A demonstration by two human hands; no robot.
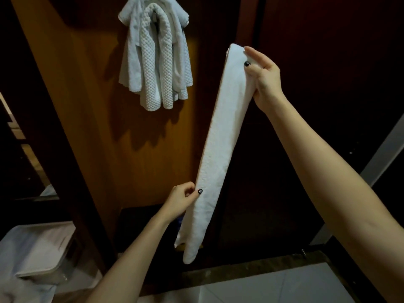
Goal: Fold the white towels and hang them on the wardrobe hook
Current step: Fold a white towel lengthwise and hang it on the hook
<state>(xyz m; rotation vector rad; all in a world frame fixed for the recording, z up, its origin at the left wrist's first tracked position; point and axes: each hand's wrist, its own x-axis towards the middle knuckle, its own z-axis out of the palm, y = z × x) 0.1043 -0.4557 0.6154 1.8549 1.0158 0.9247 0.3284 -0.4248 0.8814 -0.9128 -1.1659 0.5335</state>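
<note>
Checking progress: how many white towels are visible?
3: a folded towel pinched by the left hand and right hand, a waffle towel hung on the wardrobe, a smooth towel bunched behind it. More may hide there or lower left.

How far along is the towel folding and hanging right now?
Done: several white towels hang bunched high on the wardrobe door. In hand: a long folded towel, right hand holding its top, left hand pinching its edge lower down. Left: hanging this one up.
</note>
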